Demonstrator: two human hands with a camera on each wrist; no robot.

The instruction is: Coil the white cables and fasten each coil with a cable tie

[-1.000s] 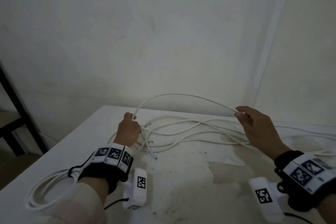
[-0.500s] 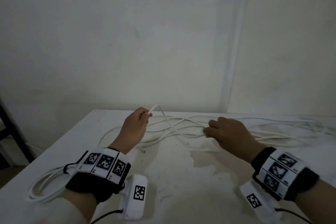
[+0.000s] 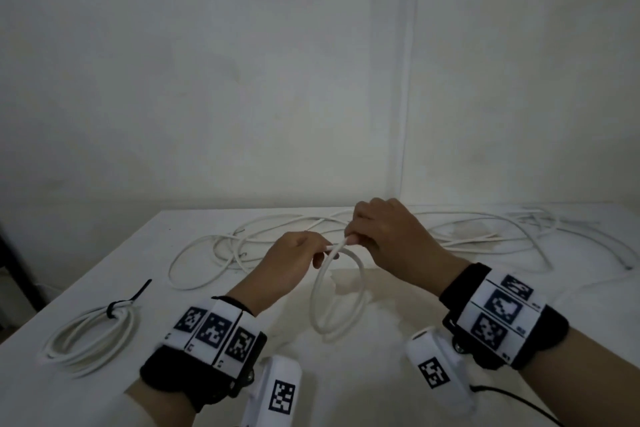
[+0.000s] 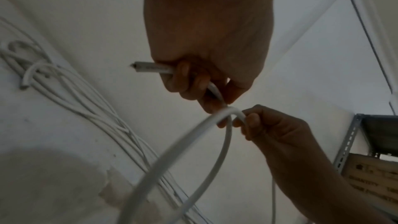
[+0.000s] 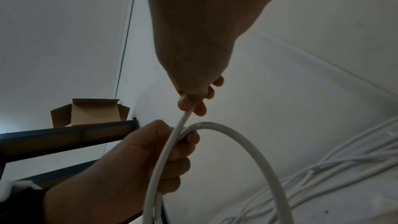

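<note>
White cable (image 3: 337, 291) looped, pinched by left hand (image 3: 289, 262) and right hand (image 3: 391, 236); cut end (image 4: 137, 67) seen from left wrist only; tied coil (image 3: 90, 336) left on counter (image 3: 363, 374).

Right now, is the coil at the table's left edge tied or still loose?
Tied. A black cable tie cinches the finished coil, tail sticking up; it lies on the table, untouched by either hand.

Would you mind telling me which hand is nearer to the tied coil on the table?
The left hand is nearer: the tied coil lies off to its left. The right hand is farther right, beyond the left.
</note>
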